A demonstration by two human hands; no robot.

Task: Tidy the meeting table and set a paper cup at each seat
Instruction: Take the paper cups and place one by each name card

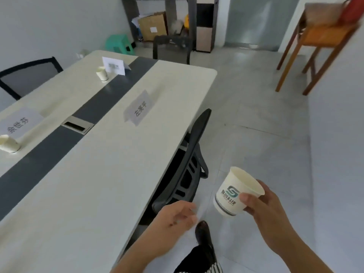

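My right hand [262, 205] grips a white paper cup [234, 192] with a green logo, held tilted in the air over the floor, right of the table's edge. Relaxed and holding nothing, my left hand [175, 215] hovers beside the table's near right edge. The long cream meeting table [102, 174] has a dark strip down its middle. One paper cup [102, 74] stands by the far name card [114, 66]. Another paper cup [8, 143] stands at the left edge by a second name card [19, 123]. A third name card [138, 108] on the right side has no cup beside it.
A black mesh chair [187, 166] is tucked under the table's right side, just ahead of my hands. More black chairs stand at the far end [171, 49] and far left [29, 75]. A wooden chair [319, 42], cardboard box [152, 26] and green stool [120, 44] stand beyond.
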